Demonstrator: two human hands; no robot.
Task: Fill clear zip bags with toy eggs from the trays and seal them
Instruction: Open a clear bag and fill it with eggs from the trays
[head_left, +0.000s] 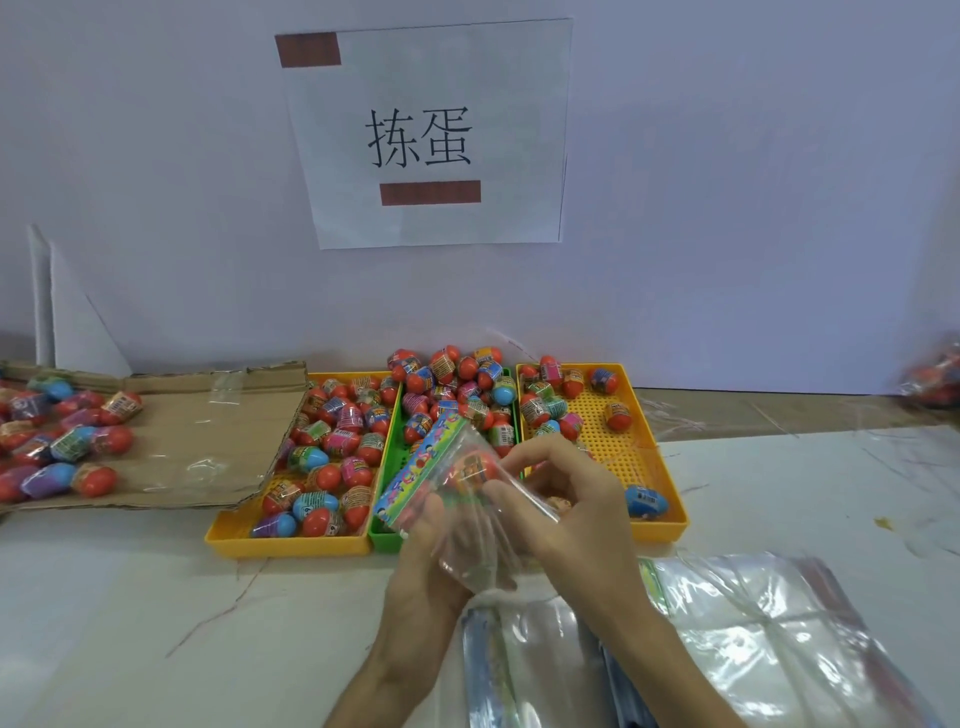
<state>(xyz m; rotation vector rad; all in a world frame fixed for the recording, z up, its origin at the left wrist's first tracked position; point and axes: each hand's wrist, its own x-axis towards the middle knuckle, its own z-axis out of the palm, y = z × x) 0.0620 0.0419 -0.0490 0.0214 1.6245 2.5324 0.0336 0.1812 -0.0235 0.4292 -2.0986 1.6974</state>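
Gripping zip bag (470, 564), left hand (418, 566), right hand (576, 512); toy egg (470, 470) inside, beside fingers (524, 457).

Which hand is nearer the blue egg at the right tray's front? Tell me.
Right. The right hand is just left of the blue egg; the left hand is farther left, across the bag.
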